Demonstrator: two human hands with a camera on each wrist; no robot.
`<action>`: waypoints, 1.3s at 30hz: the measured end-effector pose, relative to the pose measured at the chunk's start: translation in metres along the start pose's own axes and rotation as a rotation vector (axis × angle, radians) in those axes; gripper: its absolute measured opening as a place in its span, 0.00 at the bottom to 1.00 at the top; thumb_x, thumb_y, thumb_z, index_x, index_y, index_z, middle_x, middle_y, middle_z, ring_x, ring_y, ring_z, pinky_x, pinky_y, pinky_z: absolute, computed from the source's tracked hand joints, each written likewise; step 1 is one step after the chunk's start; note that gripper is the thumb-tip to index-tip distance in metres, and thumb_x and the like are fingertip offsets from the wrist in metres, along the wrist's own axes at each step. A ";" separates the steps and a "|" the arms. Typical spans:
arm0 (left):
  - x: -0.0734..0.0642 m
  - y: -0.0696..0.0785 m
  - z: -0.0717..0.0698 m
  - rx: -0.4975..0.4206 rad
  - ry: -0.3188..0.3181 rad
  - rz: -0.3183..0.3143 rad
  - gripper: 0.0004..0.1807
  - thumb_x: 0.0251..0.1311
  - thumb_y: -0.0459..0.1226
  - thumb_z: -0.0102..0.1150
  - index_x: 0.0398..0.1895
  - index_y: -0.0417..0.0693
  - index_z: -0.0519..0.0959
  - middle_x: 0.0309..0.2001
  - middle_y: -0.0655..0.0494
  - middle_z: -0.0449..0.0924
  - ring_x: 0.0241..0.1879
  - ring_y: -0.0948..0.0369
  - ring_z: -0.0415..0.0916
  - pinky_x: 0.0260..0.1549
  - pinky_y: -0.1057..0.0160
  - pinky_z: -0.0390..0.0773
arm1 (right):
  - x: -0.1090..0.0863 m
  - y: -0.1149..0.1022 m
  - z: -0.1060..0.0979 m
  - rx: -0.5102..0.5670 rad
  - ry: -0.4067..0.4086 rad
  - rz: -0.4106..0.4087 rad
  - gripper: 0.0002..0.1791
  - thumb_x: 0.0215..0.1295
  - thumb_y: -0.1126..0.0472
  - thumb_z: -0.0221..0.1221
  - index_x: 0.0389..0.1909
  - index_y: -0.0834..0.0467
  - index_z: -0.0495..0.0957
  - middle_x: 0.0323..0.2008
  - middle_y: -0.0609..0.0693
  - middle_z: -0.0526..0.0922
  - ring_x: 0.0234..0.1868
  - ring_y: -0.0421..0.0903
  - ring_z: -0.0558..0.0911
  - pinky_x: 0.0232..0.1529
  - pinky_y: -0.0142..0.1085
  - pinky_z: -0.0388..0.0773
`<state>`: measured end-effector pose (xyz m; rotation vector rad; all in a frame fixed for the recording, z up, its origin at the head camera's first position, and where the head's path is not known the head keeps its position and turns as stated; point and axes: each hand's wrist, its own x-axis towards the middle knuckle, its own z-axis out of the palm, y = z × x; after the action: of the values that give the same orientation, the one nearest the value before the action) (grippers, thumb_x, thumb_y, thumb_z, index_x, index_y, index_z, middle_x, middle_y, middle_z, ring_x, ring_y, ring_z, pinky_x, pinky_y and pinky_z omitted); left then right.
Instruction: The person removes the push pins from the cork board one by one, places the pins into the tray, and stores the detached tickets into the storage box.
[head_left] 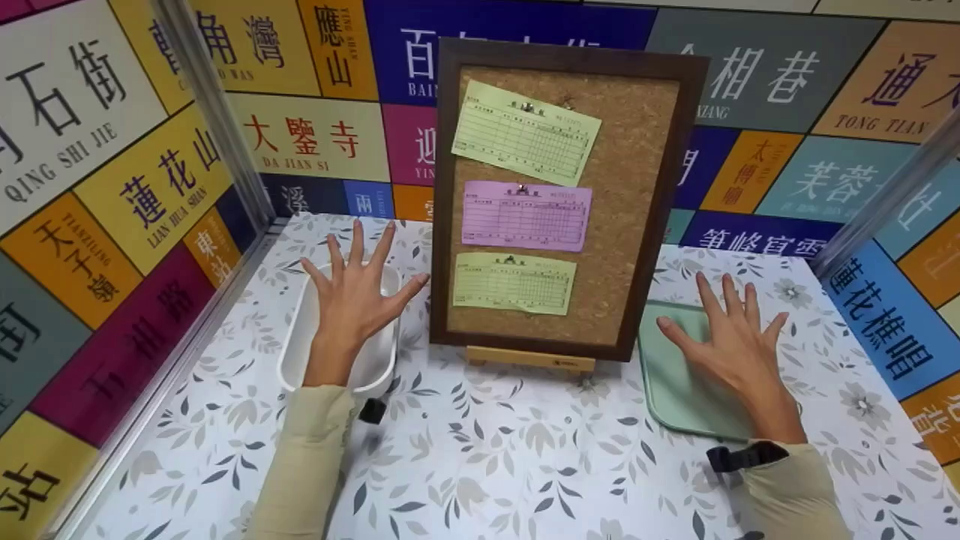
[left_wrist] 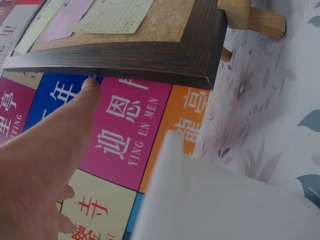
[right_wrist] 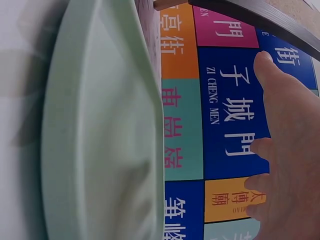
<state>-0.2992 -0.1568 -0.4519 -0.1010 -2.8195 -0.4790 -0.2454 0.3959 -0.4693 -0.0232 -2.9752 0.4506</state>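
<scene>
My left hand (head_left: 352, 300) is spread above a white tub (head_left: 289, 352) on the left and holds nothing. On the other side my right hand (head_left: 731, 337), fingers also spread, hovers over a green tray (head_left: 664, 375). Between them a framed cork board (head_left: 630, 195) leans on a wooden stand (head_left: 529, 358). Pinned to it are an upper yellow-green slip (head_left: 517, 139), a purple slip (head_left: 517, 221) and a lower yellow-green slip (head_left: 510, 289). Dark clips or pins (head_left: 523, 189) sit at the slips' top edges. Both hands are apart from the board.
A leaf-patterned cloth (head_left: 480, 465) covers the table. Printed panels (head_left: 315, 135) with large characters stand behind and at both sides. Clear corner posts (head_left: 217, 112) rise at the table's back corners. Dark straps (head_left: 750, 455) show at the wrists.
</scene>
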 end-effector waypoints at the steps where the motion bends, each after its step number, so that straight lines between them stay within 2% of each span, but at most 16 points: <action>1: 0.000 0.000 0.000 0.001 0.001 -0.002 0.53 0.63 0.83 0.41 0.88 0.81 0.42 0.90 0.47 0.34 0.86 0.29 0.28 0.69 0.13 0.20 | 0.000 0.000 0.000 -0.001 0.000 0.000 0.60 0.68 0.17 0.50 0.90 0.41 0.36 0.88 0.65 0.33 0.86 0.75 0.30 0.67 0.85 0.14; 8: -0.004 0.003 -0.002 -0.007 0.014 -0.002 0.53 0.64 0.82 0.40 0.88 0.81 0.41 0.90 0.48 0.34 0.86 0.30 0.27 0.70 0.14 0.20 | -0.004 -0.003 0.002 -0.023 0.008 -0.018 0.61 0.68 0.17 0.50 0.90 0.45 0.39 0.88 0.64 0.35 0.87 0.74 0.33 0.70 0.84 0.17; 13: -0.006 0.002 -0.005 0.013 0.028 0.003 0.52 0.66 0.80 0.39 0.89 0.78 0.43 0.90 0.48 0.35 0.86 0.29 0.32 0.71 0.14 0.24 | -0.008 -0.005 -0.001 -0.019 0.022 -0.035 0.61 0.68 0.17 0.51 0.90 0.45 0.40 0.89 0.64 0.39 0.87 0.73 0.37 0.73 0.82 0.20; 15: -0.006 0.002 -0.007 0.030 0.052 0.012 0.50 0.69 0.78 0.41 0.89 0.75 0.46 0.90 0.47 0.38 0.86 0.30 0.37 0.73 0.14 0.28 | -0.009 -0.005 -0.003 -0.006 0.035 -0.044 0.60 0.69 0.19 0.52 0.90 0.46 0.42 0.88 0.65 0.43 0.87 0.74 0.42 0.77 0.80 0.26; 19: -0.005 0.003 -0.015 0.081 0.138 0.054 0.44 0.75 0.68 0.49 0.88 0.65 0.55 0.87 0.42 0.53 0.85 0.34 0.52 0.76 0.17 0.42 | -0.009 -0.006 -0.009 0.005 0.081 -0.070 0.54 0.73 0.23 0.53 0.89 0.49 0.51 0.85 0.67 0.56 0.82 0.75 0.56 0.75 0.79 0.50; 22: -0.003 0.007 -0.022 0.085 0.183 0.091 0.41 0.76 0.61 0.55 0.86 0.59 0.61 0.84 0.41 0.61 0.82 0.38 0.60 0.78 0.20 0.46 | -0.008 -0.010 -0.015 0.000 0.137 -0.091 0.48 0.75 0.28 0.55 0.86 0.50 0.59 0.81 0.68 0.65 0.78 0.74 0.64 0.67 0.77 0.62; 26: 0.000 0.016 -0.031 0.037 0.223 0.149 0.37 0.76 0.55 0.59 0.83 0.54 0.66 0.82 0.41 0.66 0.79 0.40 0.67 0.81 0.26 0.48 | -0.007 -0.017 -0.024 0.013 0.262 -0.114 0.39 0.76 0.36 0.59 0.79 0.52 0.70 0.74 0.67 0.75 0.72 0.71 0.73 0.62 0.74 0.71; 31: 0.006 0.029 -0.045 -0.019 0.282 0.225 0.35 0.79 0.57 0.55 0.80 0.51 0.70 0.80 0.42 0.70 0.77 0.42 0.71 0.84 0.35 0.54 | -0.004 -0.034 -0.039 0.072 0.411 -0.113 0.29 0.78 0.43 0.60 0.73 0.52 0.78 0.68 0.63 0.83 0.66 0.67 0.80 0.56 0.68 0.79; 35: 0.012 0.039 -0.058 -0.035 0.309 0.265 0.36 0.80 0.61 0.49 0.80 0.51 0.70 0.79 0.44 0.71 0.77 0.43 0.71 0.83 0.41 0.59 | 0.002 -0.055 -0.053 0.119 0.471 -0.124 0.26 0.80 0.45 0.59 0.72 0.53 0.78 0.62 0.61 0.86 0.61 0.63 0.84 0.52 0.64 0.82; 39: 0.017 0.051 -0.071 -0.071 0.346 0.301 0.36 0.80 0.63 0.47 0.80 0.53 0.70 0.79 0.46 0.72 0.74 0.43 0.74 0.80 0.42 0.67 | 0.009 -0.082 -0.067 0.154 0.537 -0.163 0.24 0.80 0.47 0.59 0.69 0.53 0.80 0.54 0.59 0.89 0.54 0.60 0.86 0.48 0.57 0.84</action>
<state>-0.2917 -0.1322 -0.3671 -0.4085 -2.3963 -0.4736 -0.2446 0.3378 -0.3806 0.0968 -2.3896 0.5496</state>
